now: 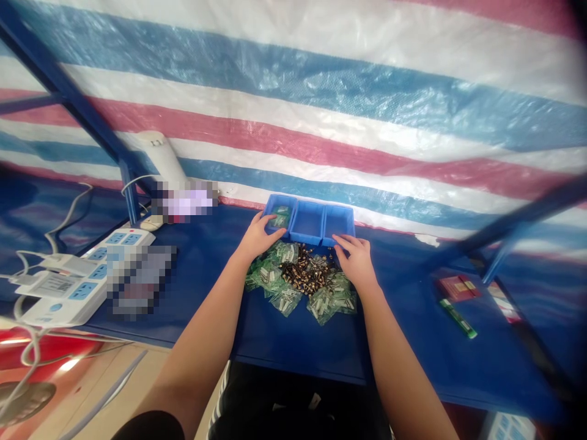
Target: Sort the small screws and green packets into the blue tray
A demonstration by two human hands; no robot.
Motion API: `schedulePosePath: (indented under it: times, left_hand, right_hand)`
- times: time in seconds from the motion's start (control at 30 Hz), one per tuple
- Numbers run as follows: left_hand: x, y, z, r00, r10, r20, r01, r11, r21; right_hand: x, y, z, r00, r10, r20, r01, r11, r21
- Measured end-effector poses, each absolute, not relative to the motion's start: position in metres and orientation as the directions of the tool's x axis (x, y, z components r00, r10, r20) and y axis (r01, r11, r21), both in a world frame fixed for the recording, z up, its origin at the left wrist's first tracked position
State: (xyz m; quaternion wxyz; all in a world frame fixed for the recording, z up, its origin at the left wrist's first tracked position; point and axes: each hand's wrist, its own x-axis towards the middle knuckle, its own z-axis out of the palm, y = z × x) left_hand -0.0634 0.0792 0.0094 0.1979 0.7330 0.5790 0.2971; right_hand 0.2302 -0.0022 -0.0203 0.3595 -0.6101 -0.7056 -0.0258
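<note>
My left hand (257, 235) reaches to the front rim of the left blue bin (278, 215), fingers curled on its edge. My right hand (355, 260) lies palm down, fingers together, at the front of the right blue bin (338, 226). Between the hands sits a heap of small dark and brassy parts (306, 273) ringed by small green-tinted plastic bags (284, 299). A middle blue bin (307, 225) stands between the other two. The left bin holds a green bag.
A white power strip (68, 287) with cables lies at the left on the blue table (293, 342). A red pack (456, 287) and a green lighter (458, 319) lie at the right. A striped tarp (321, 91) hangs behind. Blue frame struts cross both sides.
</note>
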Motion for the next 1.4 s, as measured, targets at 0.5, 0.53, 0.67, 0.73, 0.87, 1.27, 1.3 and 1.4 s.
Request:
schedulePosePath:
  times: [0.5, 0.53, 0.67, 0.73, 0.87, 1.27, 1.3, 1.4]
  left_hand:
    - [-0.073, 0.081, 0.014, 0.223, 0.951, 0.213, 0.714, -0.308, 0.629]
    - [-0.072, 0.081, 0.014, 0.223, 0.95, 0.219, 0.706, -0.312, 0.636]
    - [-0.065, 0.077, 0.018, 0.118, 0.94, 0.319, 0.705, -0.306, 0.64]
    - [-0.06, 0.074, 0.02, 0.025, 0.902, 0.431, 0.726, -0.313, 0.613]
    - [-0.049, 0.068, 0.026, -0.059, 0.793, 0.607, 0.759, -0.359, 0.543]
    - [-0.038, 0.059, 0.024, 0.064, 0.763, 0.643, 0.729, -0.476, 0.492]
    - [-0.037, 0.058, 0.024, 0.062, 0.767, 0.638, 0.731, -0.471, 0.495]
    - [-0.036, 0.057, 0.024, 0.051, 0.77, 0.636, 0.73, -0.463, 0.503]
  right_hand:
    - [0.231, -0.007, -0.013, 0.009, 0.861, 0.509, 0.882, 0.233, -0.41]
    - [0.231, -0.009, -0.01, 0.034, 0.851, 0.525, 0.885, 0.218, -0.41]
    - [0.229, -0.017, 0.002, 0.201, 0.781, 0.591, 0.877, 0.126, -0.465]
    - [0.226, -0.021, 0.006, 0.18, 0.817, 0.548, 0.866, 0.132, -0.482]
    - [0.223, -0.024, 0.007, 0.052, 0.909, 0.414, 0.873, 0.161, -0.461]
    - [0.27, -0.021, -0.011, 0.178, 0.949, 0.259, 0.876, -0.034, -0.48]
    - [0.268, -0.02, -0.012, 0.165, 0.954, 0.251, 0.871, -0.022, -0.491]
    - [0.266, -0.02, -0.009, 0.148, 0.961, 0.233, 0.86, -0.008, -0.511]
